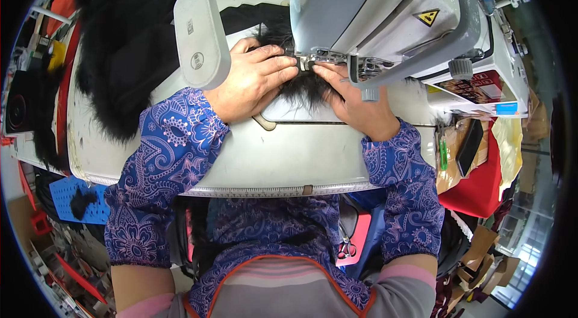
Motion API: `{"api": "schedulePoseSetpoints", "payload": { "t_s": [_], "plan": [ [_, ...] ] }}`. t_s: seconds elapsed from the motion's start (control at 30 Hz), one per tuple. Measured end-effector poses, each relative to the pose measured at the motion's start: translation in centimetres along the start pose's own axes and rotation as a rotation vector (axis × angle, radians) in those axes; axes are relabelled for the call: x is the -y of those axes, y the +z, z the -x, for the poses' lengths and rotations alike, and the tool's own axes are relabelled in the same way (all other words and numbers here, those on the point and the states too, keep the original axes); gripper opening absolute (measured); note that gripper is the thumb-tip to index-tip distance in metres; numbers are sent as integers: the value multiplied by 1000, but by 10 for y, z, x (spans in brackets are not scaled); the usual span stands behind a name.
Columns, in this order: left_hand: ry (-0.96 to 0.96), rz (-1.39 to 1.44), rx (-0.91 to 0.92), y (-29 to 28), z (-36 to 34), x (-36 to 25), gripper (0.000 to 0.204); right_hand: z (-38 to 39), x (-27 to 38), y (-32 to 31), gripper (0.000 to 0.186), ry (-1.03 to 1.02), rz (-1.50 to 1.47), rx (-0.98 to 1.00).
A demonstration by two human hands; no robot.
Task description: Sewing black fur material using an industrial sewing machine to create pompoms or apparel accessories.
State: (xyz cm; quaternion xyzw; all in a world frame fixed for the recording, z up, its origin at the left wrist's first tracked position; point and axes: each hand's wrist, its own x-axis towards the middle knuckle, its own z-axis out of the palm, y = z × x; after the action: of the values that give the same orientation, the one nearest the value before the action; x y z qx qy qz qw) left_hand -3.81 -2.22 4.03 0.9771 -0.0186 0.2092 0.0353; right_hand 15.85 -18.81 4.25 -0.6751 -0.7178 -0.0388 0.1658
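Black furry fabric (303, 90) lies under the needle area of a grey-and-white sewing machine (343, 5). My left hand (256, 77) rests on it from the left, its fingers stretched flat and close together, the tips right beside the presser foot (304, 63). From the right, my right hand (360, 104) reaches in under the machine head, fingers extended with their tips on the fur by the foot. Its thumb lies against the fur's near side, and part of the hand is behind the machine head. Both forearms wear blue patterned sleeves.
A white lamp-like head (201, 38) on a bent arm hangs over the table's left. More black fur fabric (129, 47) is heaped at the left. A measuring tape (271, 191) runs along the table's front edge. Scissors (346, 247) lie below; a dark phone-shaped object (469, 148) sits at the right.
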Motion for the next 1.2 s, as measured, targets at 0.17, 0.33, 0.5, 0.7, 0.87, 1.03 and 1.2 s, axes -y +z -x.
{"api": "schedulePoseSetpoints", "payload": {
  "t_s": [0.17,0.33,0.5,0.7,0.87,1.03,1.2],
  "plan": [
    [6,21,0,1,1,1,34,-2,-5,5,41,11,-17,-33],
    [81,102,-58,3,-2,5,44,1,-13,9,38,15,-11,-16],
    [21,157,-158,4,-2,9,32,-3,-1,1,37,-15,-59,32],
    [163,77,-112,0,-9,-5,24,3,-1,11,33,-164,-95,-104],
    [86,33,-148,-1,2,10,29,4,1,0,31,-90,7,-73],
    [129,48,-239,3,-3,1,30,-1,15,-1,33,-231,-208,-63],
    [165,160,-199,4,-1,-1,34,4,13,3,35,-113,-129,-74]
  ]
}}
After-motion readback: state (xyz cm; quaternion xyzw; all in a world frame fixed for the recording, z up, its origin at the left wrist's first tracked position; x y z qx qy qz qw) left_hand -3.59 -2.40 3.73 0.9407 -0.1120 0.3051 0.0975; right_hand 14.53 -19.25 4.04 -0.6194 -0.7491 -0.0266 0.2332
